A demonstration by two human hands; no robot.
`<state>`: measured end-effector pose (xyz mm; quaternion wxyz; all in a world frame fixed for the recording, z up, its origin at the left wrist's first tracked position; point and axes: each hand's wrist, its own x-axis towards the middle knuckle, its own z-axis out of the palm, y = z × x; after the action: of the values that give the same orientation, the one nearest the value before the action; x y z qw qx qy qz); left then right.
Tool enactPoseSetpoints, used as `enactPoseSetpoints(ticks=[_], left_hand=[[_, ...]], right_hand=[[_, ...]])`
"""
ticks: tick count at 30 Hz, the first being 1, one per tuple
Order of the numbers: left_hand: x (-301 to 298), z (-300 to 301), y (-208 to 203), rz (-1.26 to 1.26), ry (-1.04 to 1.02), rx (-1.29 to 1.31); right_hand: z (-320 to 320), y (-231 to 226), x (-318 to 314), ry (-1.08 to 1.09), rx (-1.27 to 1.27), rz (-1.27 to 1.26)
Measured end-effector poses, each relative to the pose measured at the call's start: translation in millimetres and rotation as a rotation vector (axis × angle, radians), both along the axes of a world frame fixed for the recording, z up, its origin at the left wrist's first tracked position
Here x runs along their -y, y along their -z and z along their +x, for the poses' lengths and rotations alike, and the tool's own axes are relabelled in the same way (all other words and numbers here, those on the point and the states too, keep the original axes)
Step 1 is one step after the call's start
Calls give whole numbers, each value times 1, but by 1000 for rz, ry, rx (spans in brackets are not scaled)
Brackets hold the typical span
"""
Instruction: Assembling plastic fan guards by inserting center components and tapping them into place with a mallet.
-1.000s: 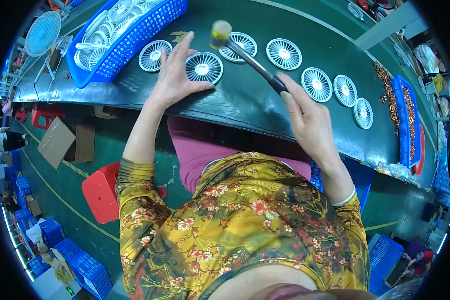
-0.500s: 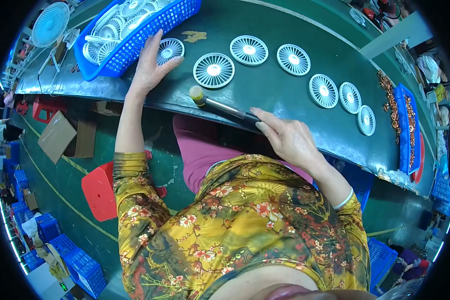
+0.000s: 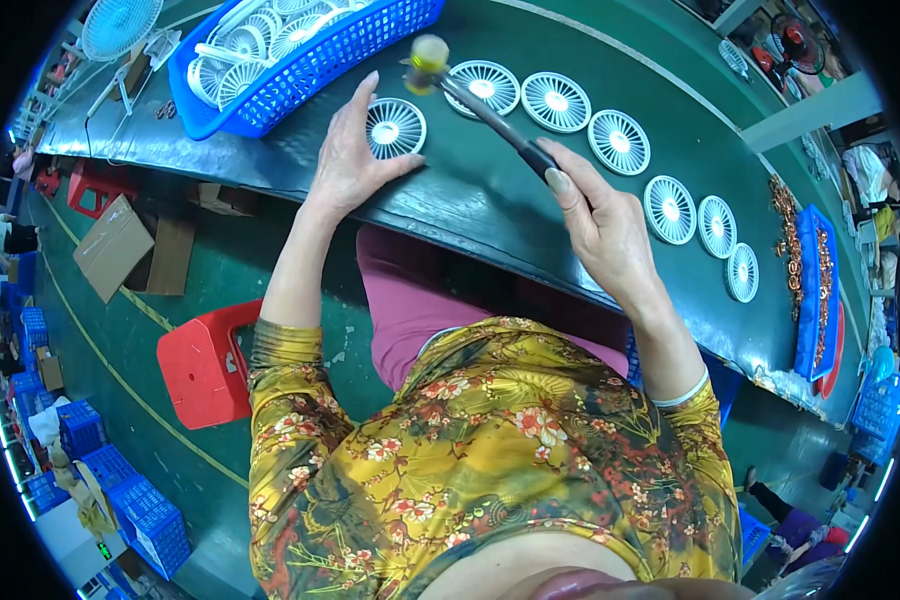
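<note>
My left hand curves its thumb and fingers around the rim of a white round fan grille, which lies flat on the green table. In my right hand is the dark handle of a mallet, raised to the right of that grille. Its yellowish head, pale on top and slightly blurred, is at the far end, beyond the grille. Several more white grilles, the nearest one partly behind the handle, lie in a curved row toward the right.
A blue basket piled with white grilles stands at the table's left. Copper-coloured parts lie on the right, beside and inside a blue tray. Below the table's near edge are a red stool and an opened cardboard box.
The mallet has swung up and away from me. My left hand has drawn its grille nearer along the table, and the neighbouring grille now lies farther back. The view has shifted.
</note>
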<state>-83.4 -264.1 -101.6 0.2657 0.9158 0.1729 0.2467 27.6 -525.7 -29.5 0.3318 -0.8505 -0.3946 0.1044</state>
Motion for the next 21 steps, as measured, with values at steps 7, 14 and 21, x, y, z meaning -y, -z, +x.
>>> enactPoseSetpoints(ticks=[7, 14, 21], left_hand=[[5, 0, 0, -177, -27, -12], [11, 5, 2, -44, 2, -19], [23, 11, -6, 81, 61, 228]], right_hand=[[-7, 28, -36, -129, 68, -253], [26, 20, 43, 104, -145, 155], [54, 32, 184, 521, 415, -78]])
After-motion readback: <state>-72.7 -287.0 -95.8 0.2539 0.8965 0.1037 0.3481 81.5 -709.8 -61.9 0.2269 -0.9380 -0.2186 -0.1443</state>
